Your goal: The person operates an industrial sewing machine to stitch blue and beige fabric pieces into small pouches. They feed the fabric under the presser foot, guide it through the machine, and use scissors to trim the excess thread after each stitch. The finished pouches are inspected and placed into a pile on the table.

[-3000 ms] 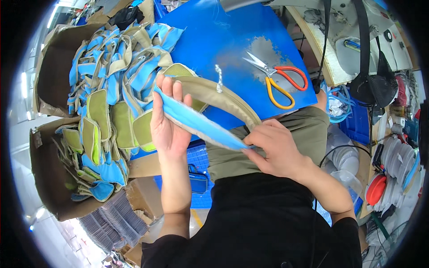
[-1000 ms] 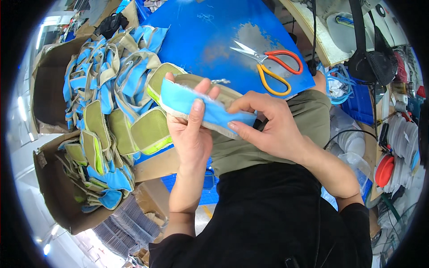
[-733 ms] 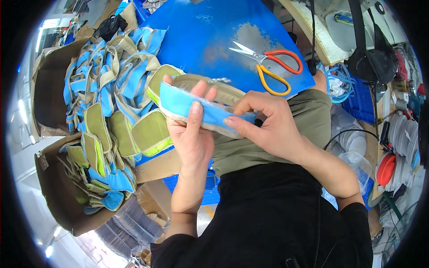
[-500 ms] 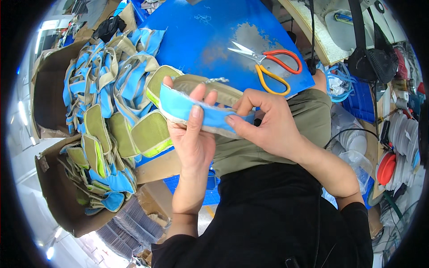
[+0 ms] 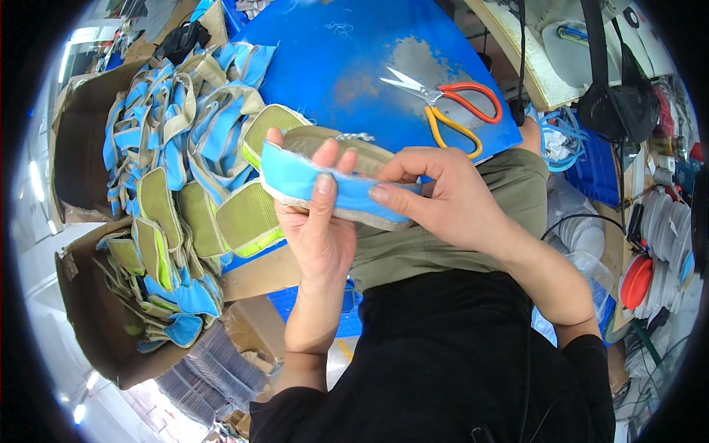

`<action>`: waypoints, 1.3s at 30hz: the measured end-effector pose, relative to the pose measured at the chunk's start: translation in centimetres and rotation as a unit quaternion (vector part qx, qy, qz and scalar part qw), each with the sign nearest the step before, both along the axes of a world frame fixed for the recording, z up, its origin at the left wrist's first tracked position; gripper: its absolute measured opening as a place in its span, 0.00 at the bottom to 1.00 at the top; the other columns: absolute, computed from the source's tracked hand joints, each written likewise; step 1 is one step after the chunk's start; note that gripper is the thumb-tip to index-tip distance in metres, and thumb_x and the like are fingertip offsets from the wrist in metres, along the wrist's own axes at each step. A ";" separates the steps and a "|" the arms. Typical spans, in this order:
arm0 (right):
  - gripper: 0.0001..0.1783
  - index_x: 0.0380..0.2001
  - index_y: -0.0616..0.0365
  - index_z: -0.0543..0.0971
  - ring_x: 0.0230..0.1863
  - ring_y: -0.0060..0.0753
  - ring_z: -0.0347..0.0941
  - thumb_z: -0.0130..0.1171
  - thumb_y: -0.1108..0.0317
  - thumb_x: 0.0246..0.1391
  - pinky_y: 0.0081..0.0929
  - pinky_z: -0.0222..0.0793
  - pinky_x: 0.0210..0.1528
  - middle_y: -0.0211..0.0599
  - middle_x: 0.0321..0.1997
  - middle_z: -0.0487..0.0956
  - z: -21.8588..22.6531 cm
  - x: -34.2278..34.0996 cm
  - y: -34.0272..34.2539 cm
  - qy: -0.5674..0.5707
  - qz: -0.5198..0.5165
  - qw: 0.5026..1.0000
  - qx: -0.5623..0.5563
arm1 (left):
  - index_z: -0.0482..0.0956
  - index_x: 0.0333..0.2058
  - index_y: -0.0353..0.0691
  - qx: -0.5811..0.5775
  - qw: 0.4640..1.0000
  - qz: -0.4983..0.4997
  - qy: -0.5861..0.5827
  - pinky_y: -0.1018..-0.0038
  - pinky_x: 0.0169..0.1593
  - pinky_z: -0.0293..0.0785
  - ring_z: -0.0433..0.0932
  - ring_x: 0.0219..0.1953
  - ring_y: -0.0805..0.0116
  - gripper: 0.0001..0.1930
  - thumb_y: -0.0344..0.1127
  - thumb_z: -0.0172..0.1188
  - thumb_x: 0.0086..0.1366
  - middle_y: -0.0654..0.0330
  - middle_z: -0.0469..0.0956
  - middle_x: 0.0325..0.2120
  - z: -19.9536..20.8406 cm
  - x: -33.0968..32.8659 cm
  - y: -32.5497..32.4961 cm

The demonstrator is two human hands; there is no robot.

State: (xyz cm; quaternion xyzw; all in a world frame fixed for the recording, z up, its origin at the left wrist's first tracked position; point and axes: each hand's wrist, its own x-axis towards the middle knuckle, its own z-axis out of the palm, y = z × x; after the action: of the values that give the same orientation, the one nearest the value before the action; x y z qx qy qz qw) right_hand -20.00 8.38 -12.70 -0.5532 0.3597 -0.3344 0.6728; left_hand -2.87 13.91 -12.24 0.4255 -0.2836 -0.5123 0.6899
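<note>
A curved fabric strip (image 5: 295,174), light blue on its near face and tan on the far part, is held in front of me above my lap. My left hand (image 5: 319,229) is closed on its left half, thumb on the blue face and fingers behind. My right hand (image 5: 447,199) pinches the strip's right part between thumb and fingers. Frayed white threads show along the upper edge. Beyond my right hand, scissors (image 5: 430,94) with one red and one yellow handle lie apart on the blue tabletop (image 5: 310,66), blades open.
Blue and tan strips (image 5: 214,136) are heaped at the left, beside olive green pads (image 5: 247,218). An open cardboard box (image 5: 81,310) at lower left holds more pieces. Thread scraps lie on the tabletop. A black mesh bag (image 5: 628,103) hangs at the right, near stacked discs (image 5: 657,244).
My right hand has shifted slightly left along the strip, its fingers a little straighter. Both hands keep hold of the strip. The scissors stay where they were.
</note>
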 end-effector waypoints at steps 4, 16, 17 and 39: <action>0.08 0.34 0.64 0.82 0.32 0.26 0.77 0.66 0.69 0.56 0.28 0.71 0.33 0.37 0.31 0.81 0.4 0.4 -0.1 0.068 0.023 0.996 -0.056 | 0.47 0.74 0.45 0.024 0.999 0.037 0.032 0.58 0.59 0.76 0.80 0.55 0.52 0.42 0.26 0.62 0.68 0.48 0.78 0.54 0.4 -0.4 0.2; 0.05 0.32 0.62 0.77 0.28 0.33 0.71 0.65 0.75 0.56 0.25 0.65 0.33 0.37 0.29 0.75 1.4 -0.6 -0.3 0.158 0.005 0.933 -0.323 | 0.78 0.55 0.38 0.168 0.848 0.156 -0.478 0.69 0.51 0.78 0.82 0.47 0.67 0.21 0.29 0.67 0.63 0.56 0.84 0.45 -6.6 14.2 10.0; 0.06 0.31 0.62 0.77 0.28 0.34 0.71 0.66 0.76 0.55 0.26 0.65 0.33 0.38 0.29 0.76 1.6 -0.3 -0.1 0.160 0.018 0.926 -0.341 | 0.78 0.55 0.38 0.149 0.731 0.206 -0.633 0.68 0.52 0.77 0.82 0.48 0.64 0.22 0.29 0.68 0.61 0.55 0.83 0.46 -6.6 17.6 10.8; 0.07 0.31 0.51 0.82 0.50 0.45 0.74 0.66 0.69 0.44 0.41 0.68 0.49 0.37 0.52 0.78 7.6 5.4 1.5 0.087 0.177 0.826 -0.528 | 0.81 0.30 0.34 0.086 0.840 -0.089 -0.528 0.77 0.38 0.68 0.74 0.32 0.76 0.09 0.27 0.73 0.54 0.64 0.78 0.28 9.7 17.0 5.4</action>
State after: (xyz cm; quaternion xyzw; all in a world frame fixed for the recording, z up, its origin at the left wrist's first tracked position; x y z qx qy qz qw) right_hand -14.64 9.88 -5.13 -0.9049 0.0815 -0.2991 0.2917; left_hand 14.14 19.33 -2.56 0.6620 -0.5965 -0.2915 0.3479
